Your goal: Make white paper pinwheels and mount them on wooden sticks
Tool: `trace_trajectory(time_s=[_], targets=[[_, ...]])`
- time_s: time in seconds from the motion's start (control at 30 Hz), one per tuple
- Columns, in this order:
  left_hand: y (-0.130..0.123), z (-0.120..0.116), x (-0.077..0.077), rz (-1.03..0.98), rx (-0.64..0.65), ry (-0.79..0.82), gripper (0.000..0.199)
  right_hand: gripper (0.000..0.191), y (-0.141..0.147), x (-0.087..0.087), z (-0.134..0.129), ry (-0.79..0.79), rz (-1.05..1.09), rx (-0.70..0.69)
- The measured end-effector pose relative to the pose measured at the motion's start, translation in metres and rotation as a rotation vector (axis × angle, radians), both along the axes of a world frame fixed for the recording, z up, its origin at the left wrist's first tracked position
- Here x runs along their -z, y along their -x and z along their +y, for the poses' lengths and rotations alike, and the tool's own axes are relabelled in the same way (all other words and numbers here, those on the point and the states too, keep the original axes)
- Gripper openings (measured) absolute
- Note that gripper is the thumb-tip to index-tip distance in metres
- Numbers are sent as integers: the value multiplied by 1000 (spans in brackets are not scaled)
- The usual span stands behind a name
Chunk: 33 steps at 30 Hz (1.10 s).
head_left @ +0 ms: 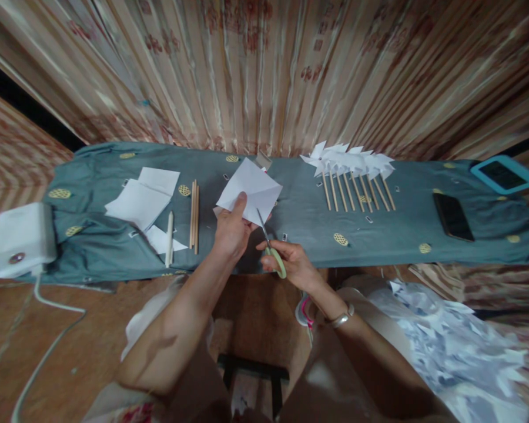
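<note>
My left hand (235,229) pinches a square white paper (251,185) with faint crease lines, thumb on top, above the cloth-covered table. Scissors with light green handles (277,262) are held in my right hand (288,261), and their blades lie over the paper's lower right part, pointing up toward its middle. To the left are several white paper sheets (139,202), a white pen-like stick (170,239) and a few wooden sticks (194,217). Several white paper pinwheels on wooden sticks (352,161) lie in a row at the right.
A white box with a cable (25,239) stands at the far left. On the right of the green cloth (308,235) are a black phone (452,217) and a blue-framed device (505,174). Many white paper pieces (458,346) are heaped beside my right leg. A curtain hangs behind.
</note>
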<state>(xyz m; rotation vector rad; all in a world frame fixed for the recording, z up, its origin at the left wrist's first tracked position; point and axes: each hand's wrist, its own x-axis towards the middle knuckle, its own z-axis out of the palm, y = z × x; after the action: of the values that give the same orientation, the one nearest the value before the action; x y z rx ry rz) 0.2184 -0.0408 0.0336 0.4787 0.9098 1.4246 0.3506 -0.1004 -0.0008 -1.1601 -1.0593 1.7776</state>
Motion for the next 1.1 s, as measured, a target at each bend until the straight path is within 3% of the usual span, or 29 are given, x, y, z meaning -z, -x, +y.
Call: trace_trajectory(time_s=[0.5, 0.83, 1.1], targets=[[-5, -3, 7, 7, 51, -7, 36, 45, -2, 1, 2, -12, -22, 17], [-7, -5, 5, 7, 53, 52, 24, 45, -3, 6, 3, -9, -13, 35], [-7, -7, 7, 5, 74, 24, 31, 44, -3, 0, 3, 1, -8, 45]])
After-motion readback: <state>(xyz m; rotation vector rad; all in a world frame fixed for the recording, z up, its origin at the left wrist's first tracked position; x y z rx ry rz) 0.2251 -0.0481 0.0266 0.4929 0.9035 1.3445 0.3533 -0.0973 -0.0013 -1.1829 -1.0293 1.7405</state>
